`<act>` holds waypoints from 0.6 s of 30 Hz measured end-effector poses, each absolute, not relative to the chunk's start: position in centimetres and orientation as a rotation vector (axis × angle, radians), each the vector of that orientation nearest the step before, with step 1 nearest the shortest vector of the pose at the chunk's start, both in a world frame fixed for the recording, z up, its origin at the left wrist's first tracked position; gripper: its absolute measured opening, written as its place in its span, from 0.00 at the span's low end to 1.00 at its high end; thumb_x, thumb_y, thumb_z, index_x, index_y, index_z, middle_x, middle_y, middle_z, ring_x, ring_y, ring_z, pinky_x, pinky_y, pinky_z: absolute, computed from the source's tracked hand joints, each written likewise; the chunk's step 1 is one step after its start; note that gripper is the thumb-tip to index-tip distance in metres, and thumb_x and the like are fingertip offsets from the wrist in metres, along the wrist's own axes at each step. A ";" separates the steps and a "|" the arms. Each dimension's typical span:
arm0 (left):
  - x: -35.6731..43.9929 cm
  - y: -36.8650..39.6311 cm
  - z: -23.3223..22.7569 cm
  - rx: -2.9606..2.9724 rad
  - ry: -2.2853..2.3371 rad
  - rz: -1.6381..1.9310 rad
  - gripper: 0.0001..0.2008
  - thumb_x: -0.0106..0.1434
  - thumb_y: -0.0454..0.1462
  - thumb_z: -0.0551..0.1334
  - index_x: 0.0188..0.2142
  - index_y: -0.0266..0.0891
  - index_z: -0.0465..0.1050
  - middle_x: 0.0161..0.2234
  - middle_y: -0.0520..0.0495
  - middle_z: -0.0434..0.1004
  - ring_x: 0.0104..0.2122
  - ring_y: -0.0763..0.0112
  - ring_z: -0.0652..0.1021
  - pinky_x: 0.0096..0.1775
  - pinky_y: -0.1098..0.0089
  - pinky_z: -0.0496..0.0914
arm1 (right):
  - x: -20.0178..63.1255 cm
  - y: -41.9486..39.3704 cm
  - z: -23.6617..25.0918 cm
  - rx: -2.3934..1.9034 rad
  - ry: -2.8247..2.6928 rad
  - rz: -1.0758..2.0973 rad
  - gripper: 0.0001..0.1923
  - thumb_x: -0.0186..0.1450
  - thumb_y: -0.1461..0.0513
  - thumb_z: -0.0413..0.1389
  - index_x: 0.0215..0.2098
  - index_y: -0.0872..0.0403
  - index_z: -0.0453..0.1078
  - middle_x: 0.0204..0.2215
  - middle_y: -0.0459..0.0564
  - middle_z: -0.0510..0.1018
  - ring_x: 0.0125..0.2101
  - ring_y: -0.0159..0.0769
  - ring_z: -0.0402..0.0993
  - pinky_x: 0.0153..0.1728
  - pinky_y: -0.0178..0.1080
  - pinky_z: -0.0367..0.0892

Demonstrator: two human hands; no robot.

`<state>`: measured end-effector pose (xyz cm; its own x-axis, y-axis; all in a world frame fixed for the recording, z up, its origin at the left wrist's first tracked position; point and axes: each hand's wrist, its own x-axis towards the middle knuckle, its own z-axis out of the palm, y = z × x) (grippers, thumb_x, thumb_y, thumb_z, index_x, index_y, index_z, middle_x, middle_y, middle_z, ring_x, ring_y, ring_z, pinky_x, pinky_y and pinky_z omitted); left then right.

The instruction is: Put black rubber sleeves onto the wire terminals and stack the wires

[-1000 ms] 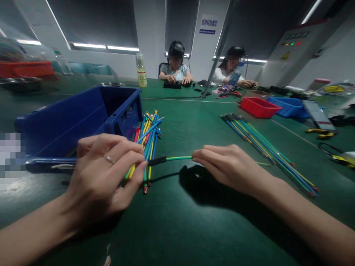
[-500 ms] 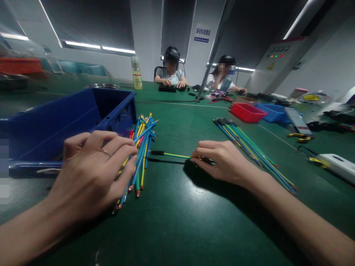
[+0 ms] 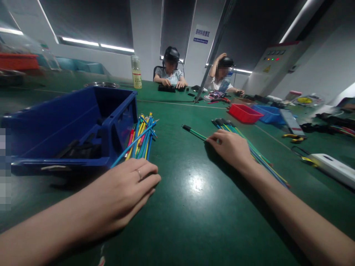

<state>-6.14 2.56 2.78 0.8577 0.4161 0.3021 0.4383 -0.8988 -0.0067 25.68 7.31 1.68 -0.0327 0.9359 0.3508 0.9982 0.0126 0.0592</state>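
Observation:
My right hand (image 3: pixel 229 146) pinches a green wire (image 3: pixel 197 134) with a black sleeve at its far end, just left of a row of sleeved wires (image 3: pixel 256 152). My left hand (image 3: pixel 135 184) lies over the near ends of a pile of blue, yellow, green and red wires (image 3: pixel 142 138). Its fingers are bent and pressed together, and the fingertips are hidden. One blue wire (image 3: pixel 133 145) slants across the pile and passes behind the left hand's knuckles.
A dark blue bin (image 3: pixel 55 111) holding black pieces stands left of the pile. On the right are a red tray (image 3: pixel 245 113), a blue tray (image 3: pixel 267 114), a phone (image 3: pixel 291 122) and a white power strip (image 3: pixel 332 166). A bottle (image 3: pixel 136 74) stands farther back. Two people sit across the table.
My right hand has moved right and away from me with the sleeved wire, towards the row. My left hand has shifted right and closer to me, over the near ends of the pile.

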 end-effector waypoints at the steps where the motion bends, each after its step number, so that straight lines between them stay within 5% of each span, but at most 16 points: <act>1: -6.2 2.5 2.8 -2.976 -0.696 -0.426 0.14 0.67 0.32 0.49 0.45 0.39 0.71 0.44 0.43 0.74 0.43 0.64 0.75 0.44 0.63 0.71 | 25.7 7.3 1.7 -2.070 -2.043 -0.419 0.12 0.66 0.55 0.51 0.37 0.47 0.76 0.38 0.45 0.79 0.37 0.37 0.73 0.29 0.37 0.60; 18: -6.3 2.5 2.1 -3.066 -0.810 -0.402 0.14 0.68 0.33 0.49 0.48 0.41 0.68 0.48 0.43 0.71 0.47 0.64 0.72 0.49 0.60 0.68 | 28.5 7.7 1.7 -2.488 -1.607 -0.481 0.16 0.64 0.52 0.49 0.36 0.51 0.76 0.33 0.55 0.79 0.34 0.47 0.75 0.26 0.39 0.57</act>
